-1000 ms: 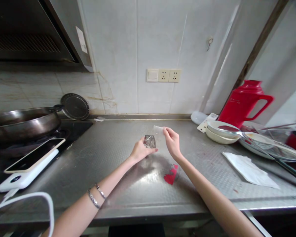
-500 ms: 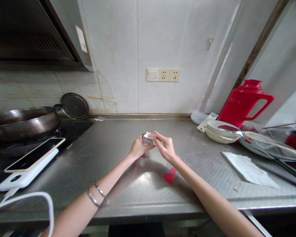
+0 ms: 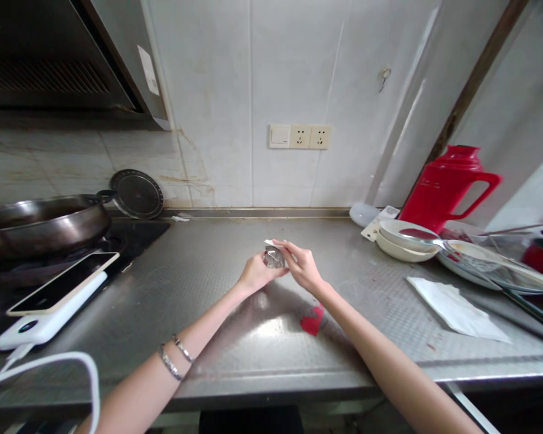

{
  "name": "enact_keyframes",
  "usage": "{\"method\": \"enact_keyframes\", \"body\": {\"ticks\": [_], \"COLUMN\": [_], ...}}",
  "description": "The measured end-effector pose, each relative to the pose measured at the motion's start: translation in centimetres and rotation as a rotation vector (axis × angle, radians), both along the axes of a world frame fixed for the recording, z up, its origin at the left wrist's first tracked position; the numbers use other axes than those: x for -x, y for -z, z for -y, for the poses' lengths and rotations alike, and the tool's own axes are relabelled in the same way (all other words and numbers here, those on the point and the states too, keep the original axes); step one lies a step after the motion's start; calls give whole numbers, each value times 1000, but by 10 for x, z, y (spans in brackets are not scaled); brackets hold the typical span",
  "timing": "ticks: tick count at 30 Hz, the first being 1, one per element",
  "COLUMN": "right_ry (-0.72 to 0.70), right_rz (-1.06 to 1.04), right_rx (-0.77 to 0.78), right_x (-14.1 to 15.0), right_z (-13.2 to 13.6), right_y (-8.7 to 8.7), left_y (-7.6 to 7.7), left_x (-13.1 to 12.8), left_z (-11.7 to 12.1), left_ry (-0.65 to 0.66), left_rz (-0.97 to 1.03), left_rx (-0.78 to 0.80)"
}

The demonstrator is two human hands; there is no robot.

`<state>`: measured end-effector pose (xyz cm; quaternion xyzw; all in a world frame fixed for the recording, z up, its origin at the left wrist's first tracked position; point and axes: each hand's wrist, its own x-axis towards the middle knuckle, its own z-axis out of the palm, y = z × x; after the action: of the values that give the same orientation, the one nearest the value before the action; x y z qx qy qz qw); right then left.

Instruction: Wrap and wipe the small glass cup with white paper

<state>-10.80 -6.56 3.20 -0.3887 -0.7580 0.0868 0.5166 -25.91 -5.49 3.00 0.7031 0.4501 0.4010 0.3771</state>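
Above the middle of the steel counter [image 3: 199, 289], my left hand [image 3: 253, 271] is closed around a small clear glass [image 3: 274, 258] with dark, faceted-looking reflections. My right hand [image 3: 304, 265] pinches a piece of white tissue [image 3: 271, 243] at the top edge of the glass. Its fingers touch the glass from the right. Part of the tissue and the lower part of the glass are hidden by my fingers. A red leaf-shaped patch [image 3: 312, 320] shows on the counter below my right wrist.
On the left are a steel pan [image 3: 45, 223] on the stove, a phone [image 3: 66, 283] on a white power bank [image 3: 49, 319], and a white cable [image 3: 88, 374]. At right stand a red thermos [image 3: 443, 187], stacked bowls [image 3: 402, 244], a plate [image 3: 470, 274] and a flat white tissue [image 3: 452, 307].
The glass has turned in my left hand, so more of its clear face shows. My right hand and the tissue have shifted slightly along its upper rim.
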Motion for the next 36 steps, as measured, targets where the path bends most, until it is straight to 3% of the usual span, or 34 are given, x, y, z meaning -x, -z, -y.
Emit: {"method": "enact_keyframes", "body": {"ticks": [5, 12, 18, 20, 26, 31, 36], "right_ry": [-97, -188, -296, -235, 152, 72, -16], "right_rz": [64, 159, 116, 20, -185, -23, 42], "right_rx": [-115, -245, -243, -237, -137, -22, -160], "right_x": [0, 4, 19, 21, 6, 5, 7], "right_z": [1, 4, 17, 20, 10, 2, 4], "right_y": [3, 4, 6, 4, -7, 0, 6], "left_y": [-4, 2, 13, 12, -2, -2, -3], "left_x": [1, 7, 13, 12, 6, 6, 7], "left_z": [1, -9, -21, -21, -9, -5, -7], "left_ry": [-34, -13, 31, 24, 4, -3, -9], "left_rz": [-92, -170, -20, -29, -57, -36, -85], "left_rx": [19, -13, 23, 47, 77, 69, 45]}}
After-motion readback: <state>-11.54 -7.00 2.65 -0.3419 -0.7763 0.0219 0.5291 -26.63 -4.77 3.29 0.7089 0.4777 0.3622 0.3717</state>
